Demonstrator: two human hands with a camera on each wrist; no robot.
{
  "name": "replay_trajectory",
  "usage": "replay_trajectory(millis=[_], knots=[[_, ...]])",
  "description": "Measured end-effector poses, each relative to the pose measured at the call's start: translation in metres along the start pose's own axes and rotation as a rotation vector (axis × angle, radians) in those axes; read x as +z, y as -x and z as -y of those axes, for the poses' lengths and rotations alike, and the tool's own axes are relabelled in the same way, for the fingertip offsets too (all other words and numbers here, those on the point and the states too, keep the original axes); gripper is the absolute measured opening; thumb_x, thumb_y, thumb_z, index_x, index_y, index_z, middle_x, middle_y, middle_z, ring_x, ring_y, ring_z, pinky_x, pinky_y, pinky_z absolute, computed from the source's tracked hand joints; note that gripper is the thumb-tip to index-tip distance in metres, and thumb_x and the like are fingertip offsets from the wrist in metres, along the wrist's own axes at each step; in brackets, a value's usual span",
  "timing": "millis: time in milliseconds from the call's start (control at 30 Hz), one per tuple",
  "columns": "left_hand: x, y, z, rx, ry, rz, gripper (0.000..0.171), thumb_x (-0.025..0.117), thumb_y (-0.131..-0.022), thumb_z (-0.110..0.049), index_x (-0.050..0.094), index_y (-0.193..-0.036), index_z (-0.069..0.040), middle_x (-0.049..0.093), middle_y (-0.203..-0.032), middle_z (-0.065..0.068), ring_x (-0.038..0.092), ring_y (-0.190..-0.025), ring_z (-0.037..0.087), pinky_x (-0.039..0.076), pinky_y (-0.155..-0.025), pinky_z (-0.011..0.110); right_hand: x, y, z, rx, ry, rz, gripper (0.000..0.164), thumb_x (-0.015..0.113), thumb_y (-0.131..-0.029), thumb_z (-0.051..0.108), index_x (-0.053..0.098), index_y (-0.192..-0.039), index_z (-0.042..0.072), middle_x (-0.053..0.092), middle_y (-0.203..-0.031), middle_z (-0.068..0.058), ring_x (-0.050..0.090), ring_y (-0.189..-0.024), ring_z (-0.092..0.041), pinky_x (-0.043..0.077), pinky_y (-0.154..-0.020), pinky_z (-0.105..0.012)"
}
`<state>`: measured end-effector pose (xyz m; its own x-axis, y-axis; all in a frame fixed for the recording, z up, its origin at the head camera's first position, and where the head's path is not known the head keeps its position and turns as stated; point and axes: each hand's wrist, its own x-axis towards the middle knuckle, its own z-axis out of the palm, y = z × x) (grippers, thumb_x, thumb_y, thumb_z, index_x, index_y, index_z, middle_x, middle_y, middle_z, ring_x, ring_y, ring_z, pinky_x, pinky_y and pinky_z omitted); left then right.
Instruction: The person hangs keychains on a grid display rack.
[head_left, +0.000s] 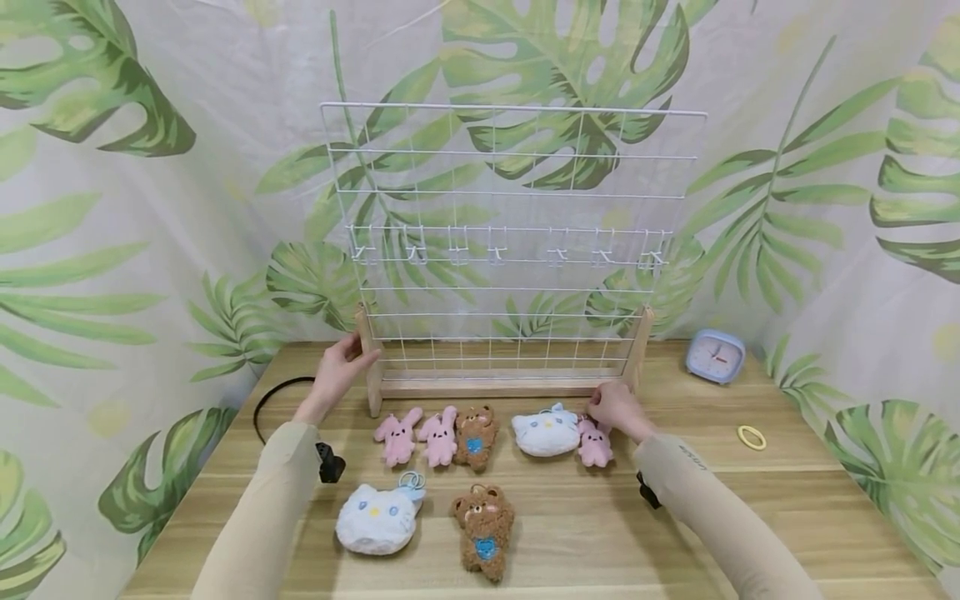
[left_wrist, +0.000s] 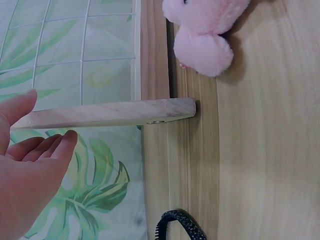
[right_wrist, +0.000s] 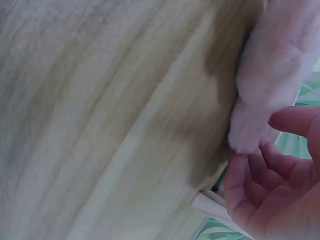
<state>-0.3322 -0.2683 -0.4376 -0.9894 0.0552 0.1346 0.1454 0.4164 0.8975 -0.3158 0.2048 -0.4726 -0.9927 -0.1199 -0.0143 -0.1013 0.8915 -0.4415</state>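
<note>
My left hand (head_left: 341, 372) is at the left wooden post (head_left: 371, 367) of a white wire grid rack (head_left: 491, 289). In the left wrist view its thumb and fingers (left_wrist: 64, 145) lie on either side of the post, loosely spread. With the right hand (head_left: 621, 408) I pinch the ear end of a pink plush bunny (head_left: 596, 446) at the right of the back row. The right wrist view shows thumb and fingertips on its pink fur (right_wrist: 250, 125). Left of that bunny sits a white plush cat (head_left: 546, 433) with a blue bow.
Two more pink bunnies (head_left: 398, 437) and a brown bear (head_left: 477, 438) lie before the rack. Nearer are another white cat (head_left: 377, 521) and bear (head_left: 483, 532). Several hooks (head_left: 497, 254) hang on the grid. A blue clock (head_left: 715, 356) and yellow ring (head_left: 751, 437) are at right.
</note>
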Motion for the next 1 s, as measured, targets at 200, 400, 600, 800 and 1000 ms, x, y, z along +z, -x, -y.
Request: replay_trajectory(millis=[200, 400, 600, 800, 1000], knots=[[0.004, -0.002, -0.002, 0.016, -0.015, -0.021, 0.061, 0.058, -0.101, -0.022, 0.034, -0.151, 0.006, 0.043, -0.150, 0.031, 0.042, -0.141, 0.042, 0.038, -0.114, 0.053, 0.003, -0.004, -0.002, 0.069, -0.032, 0.038, 0.017, 0.067, -0.081, 0.011, 0.063, -0.065, 0.008, 0.056, -0.059, 0.002, 0.048, -0.054, -0.010, 0.037, -0.049, -0.021], [0.006, -0.004, -0.002, 0.028, -0.066, -0.043, 0.052, 0.057, -0.102, -0.023, 0.045, -0.143, 0.006, 0.052, -0.142, 0.030, 0.051, -0.133, 0.041, 0.047, -0.106, 0.044, 0.004, -0.008, -0.002, 0.114, -0.043, 0.088, 0.026, 0.065, -0.081, 0.009, 0.058, -0.055, 0.013, 0.049, -0.051, 0.005, 0.044, -0.046, -0.007, 0.034, -0.044, -0.020], [0.004, -0.004, 0.004, 0.035, -0.088, -0.047, 0.049, 0.056, -0.102, -0.025, 0.049, -0.139, 0.006, 0.056, -0.137, 0.030, 0.055, -0.128, 0.039, 0.049, -0.092, 0.021, 0.009, -0.011, 0.000, 0.130, 0.035, 0.154, 0.017, 0.058, -0.083, 0.005, 0.054, -0.067, 0.007, 0.050, -0.063, -0.003, 0.048, -0.055, -0.014, 0.037, -0.049, -0.023], [0.004, -0.002, 0.000, 0.016, -0.074, -0.028, 0.051, 0.055, -0.102, -0.023, 0.046, -0.142, 0.007, 0.054, -0.138, 0.031, 0.054, -0.129, 0.041, 0.050, -0.096, 0.026, 0.004, -0.007, 0.005, 0.067, 0.044, 0.140, 0.010, 0.056, -0.081, -0.003, 0.062, -0.073, -0.001, 0.061, -0.070, -0.010, 0.051, -0.058, -0.016, 0.042, -0.051, -0.022], [0.002, -0.003, 0.000, 0.018, -0.081, -0.030, 0.049, 0.055, -0.102, -0.024, 0.047, -0.142, 0.005, 0.056, -0.137, 0.029, 0.055, -0.128, 0.039, 0.049, -0.093, 0.022, -0.010, 0.003, 0.005, -0.061, -0.047, -0.018, 0.010, 0.061, -0.083, -0.003, 0.059, -0.073, 0.000, 0.062, -0.070, -0.012, 0.056, -0.064, -0.018, 0.042, -0.056, -0.023]])
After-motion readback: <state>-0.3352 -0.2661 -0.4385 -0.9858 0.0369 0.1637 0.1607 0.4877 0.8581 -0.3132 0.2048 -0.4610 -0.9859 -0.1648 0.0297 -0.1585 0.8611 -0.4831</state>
